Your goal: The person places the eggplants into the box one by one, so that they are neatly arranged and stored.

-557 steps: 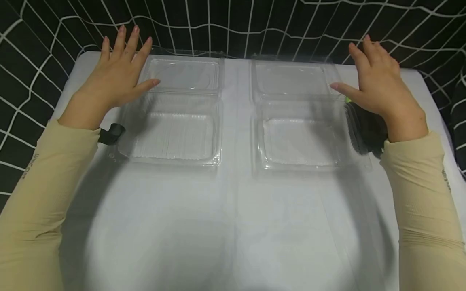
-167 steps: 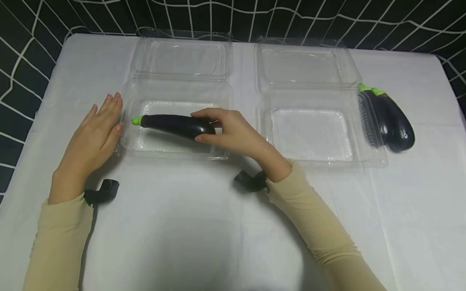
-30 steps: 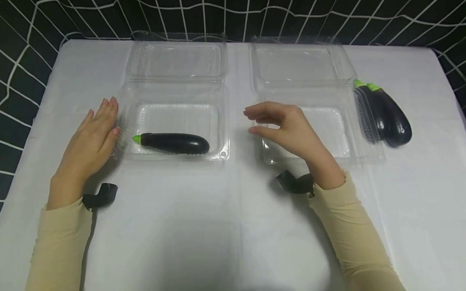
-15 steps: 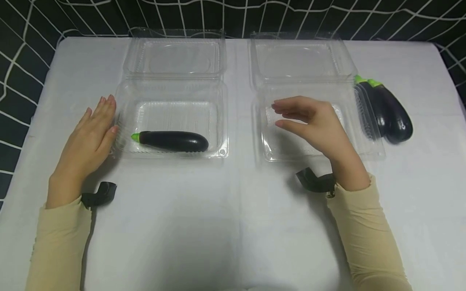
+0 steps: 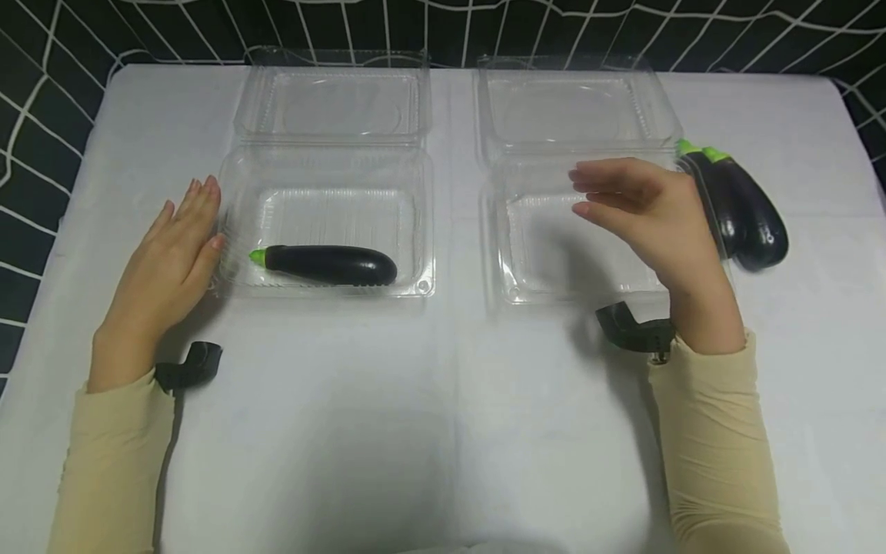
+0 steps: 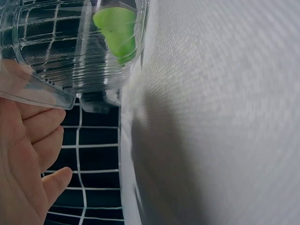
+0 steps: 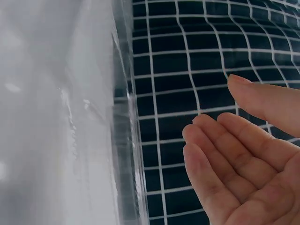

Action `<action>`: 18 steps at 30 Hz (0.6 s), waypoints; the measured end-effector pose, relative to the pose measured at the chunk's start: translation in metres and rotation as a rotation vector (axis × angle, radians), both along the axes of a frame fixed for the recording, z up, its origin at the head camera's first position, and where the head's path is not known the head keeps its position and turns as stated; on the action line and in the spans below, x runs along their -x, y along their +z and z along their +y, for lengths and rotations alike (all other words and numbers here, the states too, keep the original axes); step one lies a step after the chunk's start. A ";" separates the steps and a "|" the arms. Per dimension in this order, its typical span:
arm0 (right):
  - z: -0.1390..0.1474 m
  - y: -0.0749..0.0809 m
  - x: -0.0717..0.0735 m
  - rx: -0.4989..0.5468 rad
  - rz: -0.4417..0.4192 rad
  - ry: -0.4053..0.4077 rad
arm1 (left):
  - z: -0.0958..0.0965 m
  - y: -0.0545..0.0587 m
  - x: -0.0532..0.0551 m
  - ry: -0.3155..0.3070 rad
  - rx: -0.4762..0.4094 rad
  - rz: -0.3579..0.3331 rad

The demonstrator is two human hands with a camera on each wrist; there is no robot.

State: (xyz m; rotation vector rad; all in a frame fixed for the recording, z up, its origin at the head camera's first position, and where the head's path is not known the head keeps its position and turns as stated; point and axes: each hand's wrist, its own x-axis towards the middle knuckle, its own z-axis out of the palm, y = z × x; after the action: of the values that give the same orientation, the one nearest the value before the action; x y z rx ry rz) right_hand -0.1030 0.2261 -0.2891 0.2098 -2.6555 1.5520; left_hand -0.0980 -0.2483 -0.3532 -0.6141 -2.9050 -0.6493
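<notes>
1. Inside the left box (image 5: 339, 211), along its near edge, an eggplant (image 5: 331, 265) is laid, with its green stem (image 6: 117, 35) turned toward the left wall.
2. Just beside that wall the left hand (image 5: 166, 265) is placed, fingers extended and relaxed, with nothing gripped. Whether the wall is touched cannot be told.
3. In the left wrist view the stem is seen sideways through clear plastic, and part of the hand is also seen through it; from the head, only the back of that hand is shown.
4. To the right of the left box, above the right box (image 5: 554, 250), the right hand (image 5: 651, 219) is held with fingers loosely bent, thumb spread well away and nothing grasped.
5. Its palm is shown only in the right wrist view.
6. Only in the head view is the eggplant pair (image 5: 757, 211) seen, well right of the left box.
7. Behind the left box, a net (image 5: 467, 35) is shown; it is caught in all views.
</notes>
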 end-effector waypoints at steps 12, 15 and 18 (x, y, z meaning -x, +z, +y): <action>0.027 -0.002 -0.002 0.075 0.010 -0.061 | -0.001 0.000 0.000 0.009 0.006 -0.009; 0.035 -0.002 -0.002 0.073 0.025 -0.084 | -0.001 0.000 0.000 0.008 0.001 -0.004; 0.044 -0.001 -0.002 0.122 0.020 -0.120 | 0.000 0.000 0.000 0.006 -0.006 0.002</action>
State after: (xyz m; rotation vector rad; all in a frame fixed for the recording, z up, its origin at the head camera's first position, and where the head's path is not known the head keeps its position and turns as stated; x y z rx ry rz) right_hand -0.1008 0.2702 -0.2902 0.0582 -2.4967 1.6575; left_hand -0.0984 -0.2488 -0.3536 -0.6047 -2.9011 -0.6559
